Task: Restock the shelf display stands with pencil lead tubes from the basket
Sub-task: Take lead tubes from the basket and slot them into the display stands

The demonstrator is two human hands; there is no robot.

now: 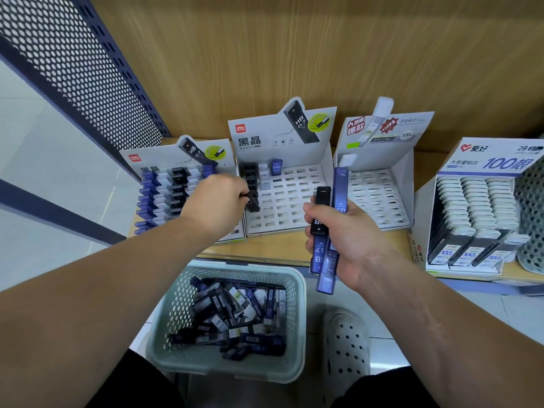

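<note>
Four cardboard display stands stood on the wooden shelf [265, 248]. Reference: the second display stand [294, 195], white and slotted.

- Its slots held one column of black tubes at its left edge, partly hidden; two white tubes and one blue tube beside that column.
- Left hand [217, 201]: over the stand's left edge, fingers pinching one black lead tube [253, 203] at that column.
- Right hand [347, 237]: in front of the stand's right corner, fingers curled round a bundle of tubes [340, 187], one black and the rest blue; exact count not determinable.
- Pale green perforated plastic basket [297, 290]: below and in front of the stand, holding many loose tubes.
- Left of the stand, one nearly full stand [153, 160]; right of it, two further stands.
</note>
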